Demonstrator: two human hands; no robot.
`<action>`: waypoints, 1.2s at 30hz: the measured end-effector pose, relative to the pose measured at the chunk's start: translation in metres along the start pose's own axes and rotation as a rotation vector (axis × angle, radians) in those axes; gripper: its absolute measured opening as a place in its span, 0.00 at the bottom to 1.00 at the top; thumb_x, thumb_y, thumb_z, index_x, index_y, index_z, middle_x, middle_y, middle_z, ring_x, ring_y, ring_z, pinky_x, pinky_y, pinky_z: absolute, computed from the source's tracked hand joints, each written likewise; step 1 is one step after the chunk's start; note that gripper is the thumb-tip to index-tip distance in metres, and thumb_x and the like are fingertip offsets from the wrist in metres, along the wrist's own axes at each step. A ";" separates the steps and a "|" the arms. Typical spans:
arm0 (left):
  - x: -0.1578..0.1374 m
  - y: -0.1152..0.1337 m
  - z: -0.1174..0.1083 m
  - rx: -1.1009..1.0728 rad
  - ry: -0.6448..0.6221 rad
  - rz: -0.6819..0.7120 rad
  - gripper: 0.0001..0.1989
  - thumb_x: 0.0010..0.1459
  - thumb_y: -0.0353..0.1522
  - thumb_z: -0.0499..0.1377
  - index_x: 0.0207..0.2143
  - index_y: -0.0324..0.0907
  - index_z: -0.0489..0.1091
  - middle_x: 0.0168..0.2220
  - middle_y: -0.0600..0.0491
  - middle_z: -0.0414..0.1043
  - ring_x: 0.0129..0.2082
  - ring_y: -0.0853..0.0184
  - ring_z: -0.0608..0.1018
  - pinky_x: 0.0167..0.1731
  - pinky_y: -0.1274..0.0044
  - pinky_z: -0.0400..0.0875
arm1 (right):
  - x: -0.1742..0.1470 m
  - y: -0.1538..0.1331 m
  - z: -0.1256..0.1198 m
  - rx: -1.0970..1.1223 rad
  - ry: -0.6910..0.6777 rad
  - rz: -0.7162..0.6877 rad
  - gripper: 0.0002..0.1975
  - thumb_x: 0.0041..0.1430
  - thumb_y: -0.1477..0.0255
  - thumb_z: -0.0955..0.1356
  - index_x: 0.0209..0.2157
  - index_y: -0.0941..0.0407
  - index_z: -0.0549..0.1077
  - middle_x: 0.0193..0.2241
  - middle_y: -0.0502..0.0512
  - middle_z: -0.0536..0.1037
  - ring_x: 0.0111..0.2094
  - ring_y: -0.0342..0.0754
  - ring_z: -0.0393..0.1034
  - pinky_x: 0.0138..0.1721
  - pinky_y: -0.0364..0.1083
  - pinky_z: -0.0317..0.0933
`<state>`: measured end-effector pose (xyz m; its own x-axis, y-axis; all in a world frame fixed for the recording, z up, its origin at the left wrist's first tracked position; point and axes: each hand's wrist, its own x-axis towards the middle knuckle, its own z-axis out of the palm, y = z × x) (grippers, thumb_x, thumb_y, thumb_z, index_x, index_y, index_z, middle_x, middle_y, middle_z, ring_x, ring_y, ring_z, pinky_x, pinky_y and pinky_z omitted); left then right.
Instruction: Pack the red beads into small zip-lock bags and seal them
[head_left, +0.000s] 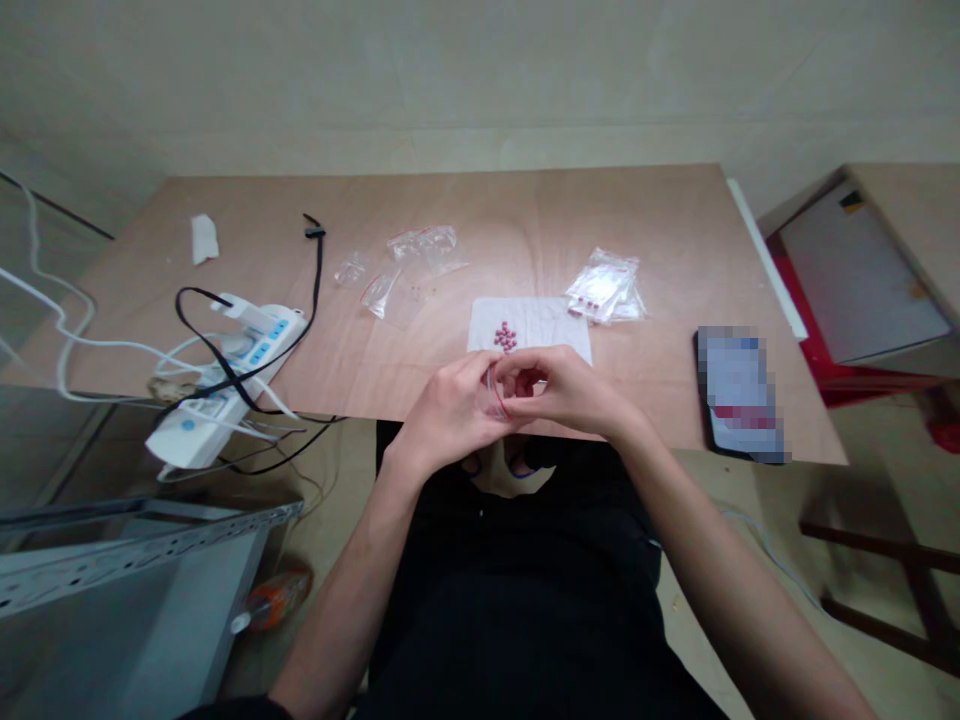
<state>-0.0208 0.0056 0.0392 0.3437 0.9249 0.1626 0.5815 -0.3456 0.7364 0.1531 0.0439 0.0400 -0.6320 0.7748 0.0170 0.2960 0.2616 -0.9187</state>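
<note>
Pinching clear bag (493,398), left hand (455,408) closed | right hand (562,392) curled at its red-lined mouth, grip unclear | bag: partly hidden between hands, near red beads (505,337)

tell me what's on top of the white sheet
Small pinkish-red pieces lie on the white sheet; clear bags overlap its far right corner. The left hand and right hand hide part of its near side and anything there.

A single view is taken from the wearer's head, pitched forward and down over the wooden tabletop (525,230). The left hand (454,405) and right hand (574,392) are framed fairly near, mid-view; wall (450,80) is caught at twelve o'clock, black-clad torso (517,600) at six.
</note>
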 end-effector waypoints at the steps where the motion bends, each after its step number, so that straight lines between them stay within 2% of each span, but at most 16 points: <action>1: -0.001 -0.003 0.002 -0.014 0.029 -0.015 0.16 0.51 0.37 0.67 0.39 0.41 0.70 0.36 0.50 0.77 0.35 0.65 0.79 0.38 0.74 0.73 | -0.001 0.002 -0.002 0.002 0.022 -0.024 0.04 0.51 0.73 0.71 0.31 0.58 0.78 0.23 0.48 0.73 0.24 0.39 0.64 0.26 0.41 0.58; 4: -0.005 -0.011 0.002 -0.045 0.137 -0.077 0.15 0.51 0.40 0.68 0.36 0.41 0.70 0.31 0.53 0.77 0.30 0.68 0.79 0.34 0.76 0.73 | 0.004 0.021 -0.014 -0.059 0.226 -0.056 0.09 0.56 0.67 0.70 0.33 0.59 0.79 0.28 0.53 0.76 0.27 0.42 0.68 0.30 0.43 0.62; 6: -0.006 -0.015 0.000 -0.062 0.168 -0.121 0.16 0.50 0.42 0.68 0.36 0.42 0.71 0.29 0.53 0.77 0.28 0.68 0.79 0.34 0.76 0.74 | 0.012 0.039 -0.022 -0.187 0.376 -0.009 0.07 0.56 0.71 0.70 0.35 0.59 0.79 0.32 0.56 0.77 0.29 0.43 0.69 0.33 0.45 0.65; 7: -0.006 -0.016 -0.001 -0.068 0.174 -0.133 0.16 0.50 0.43 0.68 0.35 0.42 0.71 0.29 0.53 0.77 0.28 0.68 0.79 0.33 0.76 0.74 | 0.018 0.048 -0.024 -0.259 0.401 0.024 0.07 0.55 0.74 0.70 0.37 0.59 0.79 0.34 0.57 0.77 0.29 0.44 0.69 0.34 0.46 0.66; 10: -0.005 -0.018 -0.002 -0.077 0.190 -0.148 0.16 0.50 0.42 0.68 0.35 0.42 0.71 0.29 0.53 0.77 0.28 0.67 0.79 0.33 0.76 0.75 | 0.035 0.067 -0.025 -0.395 0.344 0.063 0.11 0.53 0.78 0.71 0.40 0.60 0.80 0.37 0.60 0.77 0.29 0.44 0.71 0.35 0.47 0.67; 14: -0.005 -0.021 -0.003 -0.080 0.186 -0.159 0.17 0.49 0.42 0.68 0.36 0.42 0.72 0.30 0.52 0.78 0.28 0.67 0.79 0.33 0.75 0.75 | 0.047 0.074 -0.015 -0.454 0.288 0.023 0.12 0.51 0.78 0.73 0.40 0.58 0.80 0.38 0.60 0.77 0.32 0.47 0.73 0.38 0.48 0.68; 17: -0.007 -0.025 -0.003 -0.089 0.175 -0.171 0.17 0.49 0.42 0.68 0.36 0.42 0.72 0.29 0.52 0.78 0.27 0.67 0.79 0.33 0.75 0.75 | 0.049 0.074 -0.010 -0.458 0.272 0.018 0.10 0.50 0.78 0.73 0.37 0.57 0.81 0.36 0.59 0.78 0.32 0.48 0.73 0.39 0.48 0.68; 22: -0.008 -0.031 -0.005 -0.100 0.172 -0.210 0.17 0.48 0.42 0.69 0.35 0.41 0.73 0.29 0.52 0.78 0.28 0.67 0.79 0.32 0.75 0.75 | 0.047 0.075 -0.010 -0.447 0.261 0.019 0.08 0.55 0.79 0.69 0.35 0.57 0.81 0.38 0.60 0.79 0.36 0.49 0.74 0.41 0.46 0.66; 30: -0.007 -0.040 -0.004 -0.115 0.170 -0.247 0.18 0.48 0.43 0.68 0.35 0.41 0.73 0.29 0.51 0.79 0.28 0.66 0.80 0.32 0.75 0.76 | 0.047 0.070 -0.008 -0.691 0.224 0.048 0.10 0.60 0.79 0.65 0.35 0.61 0.80 0.35 0.62 0.77 0.34 0.49 0.71 0.39 0.46 0.62; 36: -0.006 -0.043 -0.003 -0.120 0.169 -0.250 0.18 0.48 0.44 0.68 0.35 0.41 0.73 0.29 0.51 0.79 0.28 0.65 0.80 0.32 0.74 0.76 | 0.052 0.063 -0.006 -0.751 0.228 0.118 0.09 0.61 0.77 0.65 0.35 0.62 0.79 0.35 0.64 0.76 0.34 0.51 0.70 0.39 0.47 0.61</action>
<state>-0.0503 0.0151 0.0082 0.0680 0.9955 0.0661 0.5380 -0.0923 0.8378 0.1427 0.1038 -0.0145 -0.4283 0.8990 0.0911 0.8072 0.4260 -0.4086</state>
